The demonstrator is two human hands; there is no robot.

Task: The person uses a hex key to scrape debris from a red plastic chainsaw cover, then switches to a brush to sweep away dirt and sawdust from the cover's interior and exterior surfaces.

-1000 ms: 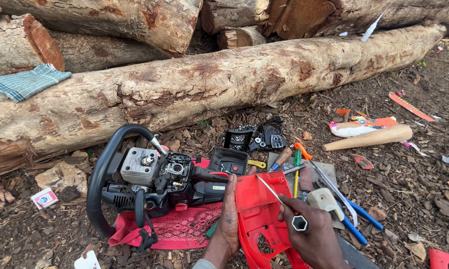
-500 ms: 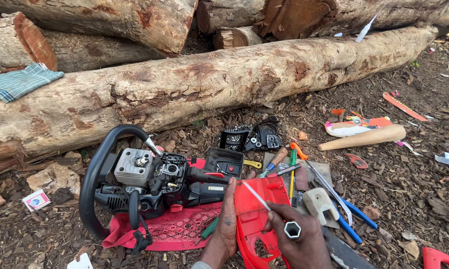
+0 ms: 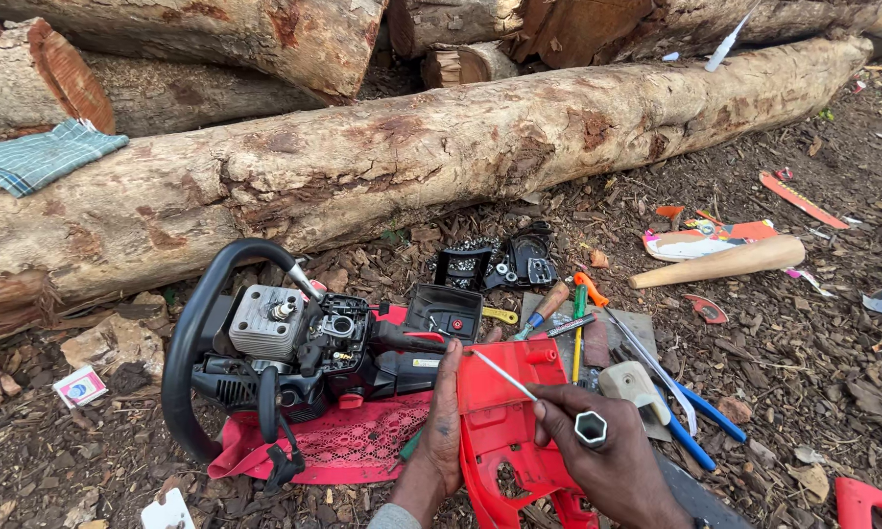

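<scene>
While the right hand grips a thin metal socket wrench, the left hand lies open, steadying the red plastic cover: light, stiff, probably best held by its edge, beside the stripped chainsaw below the log.

The left hand lies flat, fingers straight and together, pointing away from the body, while the right hand (knuckles up, wrist bent inward) is curled closed, thumb and forefinger pinched together.

bright, even daylight; sharp focus
</scene>
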